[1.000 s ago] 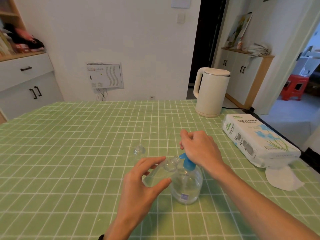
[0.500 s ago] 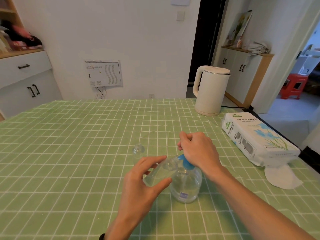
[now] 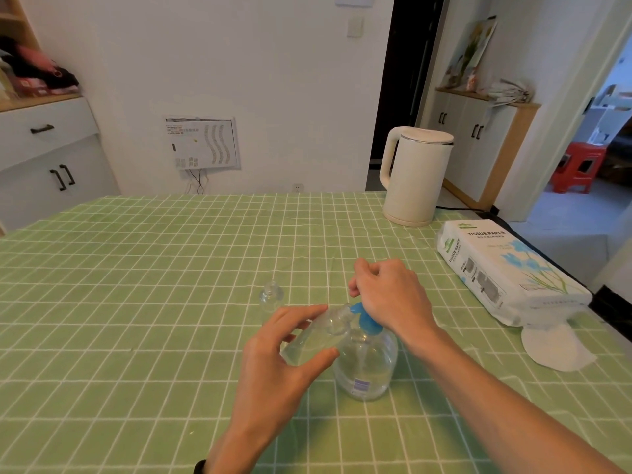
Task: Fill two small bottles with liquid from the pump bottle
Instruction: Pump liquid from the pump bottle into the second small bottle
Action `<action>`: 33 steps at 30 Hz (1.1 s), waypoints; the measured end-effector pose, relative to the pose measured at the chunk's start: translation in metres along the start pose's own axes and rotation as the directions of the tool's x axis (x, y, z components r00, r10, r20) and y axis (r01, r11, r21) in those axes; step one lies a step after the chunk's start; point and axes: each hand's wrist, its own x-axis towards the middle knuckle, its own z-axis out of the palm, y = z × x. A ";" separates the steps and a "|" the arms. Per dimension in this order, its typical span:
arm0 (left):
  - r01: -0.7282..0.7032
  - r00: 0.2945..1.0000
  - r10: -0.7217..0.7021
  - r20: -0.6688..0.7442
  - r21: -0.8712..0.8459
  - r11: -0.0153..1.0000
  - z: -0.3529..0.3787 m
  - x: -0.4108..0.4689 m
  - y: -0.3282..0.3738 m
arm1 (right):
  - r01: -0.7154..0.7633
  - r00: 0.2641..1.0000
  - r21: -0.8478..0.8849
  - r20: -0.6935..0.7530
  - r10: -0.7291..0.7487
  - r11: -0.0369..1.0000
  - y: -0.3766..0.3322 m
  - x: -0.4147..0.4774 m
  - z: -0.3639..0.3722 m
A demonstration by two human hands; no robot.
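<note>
Status: left hand pinches the small bottle between thumb and fingers. The bottle is tilted, its mouth up against the nozzle of the blue pump head, just left of the pump bottle. Right hand sits on top of the pump head with fingers curled in a loose fist. No finger is visibly wrapped round the head; the contact is through the underside of the hand. The pump bottle stands upright on the green checked table. A second small bottle stands upright behind and left of the pump bottle, untouched and apparently not filled yet.

Step in hand, my read: pumping into the first small bottle. To do it well:
- keep its mouth directly under the nozzle tip, since clear liquid makes a miss hard to spot
- press straight down so the pump bottle doesn't tip or slide on the cloth
- use full, slow strokes and let the head rise fully between them
- watch the level through the wall and stop short of the neck
- level the bottle before pulling it away

Kettle and tissue pack sit behind and right of the pump bottle, well apart from it, so wipes are available for drips.

Diff vs a second ago: practically none. Both hands and all three bottles hold the same arrangement. I can't make out any rise in the fill level. Only the view has shifted slightly.
</note>
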 end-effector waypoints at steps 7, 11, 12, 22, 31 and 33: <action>-0.001 1.000 0.001 -0.010 -0.005 1.000 -0.001 -0.002 0.000 | -0.076 0.995 0.280 0.080 0.056 0.957 0.002 0.001 0.003; 0.003 1.000 -0.003 -0.012 -0.029 1.000 -0.003 -0.001 0.001 | -0.210 0.968 0.562 0.232 0.091 0.800 -0.001 -0.002 -0.005; 0.000 1.000 -0.001 -0.014 -0.034 0.999 -0.004 0.000 0.002 | -0.205 0.968 0.584 0.239 0.075 0.785 0.001 -0.005 -0.006; -0.021 1.000 0.021 -0.003 -0.046 0.999 0.002 0.002 0.002 | -0.079 0.971 0.520 0.232 -0.052 0.851 0.029 -0.037 0.004; -0.019 1.000 0.019 -0.009 -0.041 0.999 0.002 0.005 0.001 | 0.080 0.996 0.533 -0.066 -0.053 0.842 0.028 -0.043 0.033; -0.021 1.000 0.021 0.001 -0.031 0.999 0.001 0.005 0.000 | 0.111 0.993 0.516 -0.097 -0.071 0.850 0.029 -0.042 0.034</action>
